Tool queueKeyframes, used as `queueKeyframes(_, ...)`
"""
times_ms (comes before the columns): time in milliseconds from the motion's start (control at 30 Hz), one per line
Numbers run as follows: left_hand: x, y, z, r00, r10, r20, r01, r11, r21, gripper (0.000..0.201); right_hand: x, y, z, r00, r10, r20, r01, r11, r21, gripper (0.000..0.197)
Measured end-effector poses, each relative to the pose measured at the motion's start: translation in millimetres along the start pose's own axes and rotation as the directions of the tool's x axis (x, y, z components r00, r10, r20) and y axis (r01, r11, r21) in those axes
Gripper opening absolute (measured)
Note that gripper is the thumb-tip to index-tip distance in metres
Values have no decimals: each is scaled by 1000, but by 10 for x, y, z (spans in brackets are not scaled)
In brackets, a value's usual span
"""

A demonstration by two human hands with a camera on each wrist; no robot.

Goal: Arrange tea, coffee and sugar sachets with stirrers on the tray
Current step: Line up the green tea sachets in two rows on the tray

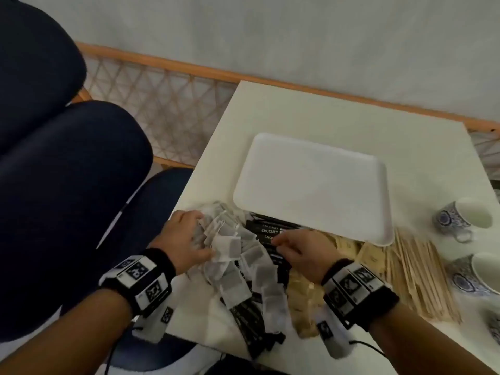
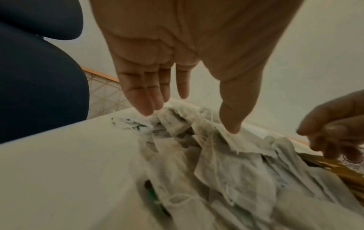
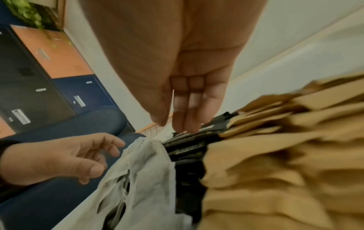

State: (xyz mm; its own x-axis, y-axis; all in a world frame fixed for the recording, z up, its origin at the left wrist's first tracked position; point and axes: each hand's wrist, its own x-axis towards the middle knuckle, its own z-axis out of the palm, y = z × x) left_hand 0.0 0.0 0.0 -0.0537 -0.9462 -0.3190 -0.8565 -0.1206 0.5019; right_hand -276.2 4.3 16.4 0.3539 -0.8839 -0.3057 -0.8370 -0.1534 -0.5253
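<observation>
A white tray (image 1: 311,185) lies bare on the white table (image 1: 351,117). In front of it are heaped tea bags (image 1: 238,266), black coffee sachets (image 1: 270,231), brown sugar sachets (image 1: 305,301) and wooden stirrers (image 1: 416,274). My left hand (image 1: 200,234) is spread over the tea bags (image 2: 216,155). Its fingers (image 2: 145,99) are straight and touch the top of the pile. My right hand (image 1: 278,244) reaches over the sugar sachets (image 3: 275,155). Its fingertips (image 3: 185,124) touch the black sachets (image 3: 189,144), with the thumb close beside them.
Two blue-patterned cups (image 1: 460,215) (image 1: 476,272) stand at the table's right edge, past the stirrers. Dark blue chair cushions (image 1: 54,185) sit left of the table. A wicker frame (image 1: 167,98) runs along the wall behind.
</observation>
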Motion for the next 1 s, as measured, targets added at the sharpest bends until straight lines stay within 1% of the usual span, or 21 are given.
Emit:
queueKeyframes(67, 39, -7, 7, 999, -32, 8, 32, 999, 18, 96, 128, -87, 49, 1000, 5, -27, -5, 1000, 28, 31)
queueKeyframes(133, 60, -9, 38, 997, -61, 43, 61, 998, 7, 106, 234, -185, 101, 999, -33, -28, 34, 999, 36, 37)
queueKeyframes(200, 76, -24, 90, 996, -59, 65, 63, 997, -51, 103, 332, -256, 159, 999, -40, -19, 41, 998, 39, 45)
queueKeyframes(300, 91, -18, 144, 997, -31, 66, 40, 991, -129, 93, 482, -369, 197, 1000, -12, -1, 12, 999, -39, 58)
queueKeyframes(367, 100, 3, 183, 997, -22, 67, 31, 989, -141, 88, 563, -431, 222, 999, 22, 23, -20, 997, -78, 68)
queueKeyframes(433, 111, 14, 202, 998, -20, 67, 30, 987, -158, 82, 624, -472, 240, 997, 37, 67, -32, 996, -86, 72)
queueKeyframes(500, 126, 22, 200, 998, -9, 57, 19, 984, -177, 75, 680, -497, 256, 995, 34, 96, -26, 996, -88, 68)
queueKeyframes(633, 105, 37, 212, 1000, 19, 10, -17, 982, -190, 57, 738, -514, 275, 996, -3, 93, 10, 997, -73, 44)
queueKeyframes(667, 101, 49, 208, 1000, 27, -4, -28, 981, -193, 53, 741, -520, 269, 996, -20, 86, 26, 998, -63, 42)
queueKeyframes(700, 101, 57, 199, 999, 34, -12, -36, 981, -192, 49, 740, -530, 267, 996, -38, 87, 41, 998, -39, 45)
queueKeyframes(800, 127, 78, 168, 999, 42, -30, -48, 975, -217, 39, 742, -560, 285, 992, -45, 116, 40, 998, 47, 65)
queueKeyframes(833, 128, 87, 161, 998, 43, -41, -51, 968, -245, 37, 739, -574, 295, 991, -43, 125, 38, 998, 41, 65)
queueKeyframes(933, 134, 107, 150, 997, 47, -53, -64, 919, -390, 36, 741, -583, 296, 988, -57, 146, 58, 998, 0, 37)
queueKeyframes(1000, 141, 106, 125, 998, 67, 1, -58, 874, -482, 41, 738, -562, 241, 986, -38, 164, 25, 997, 75, 30)
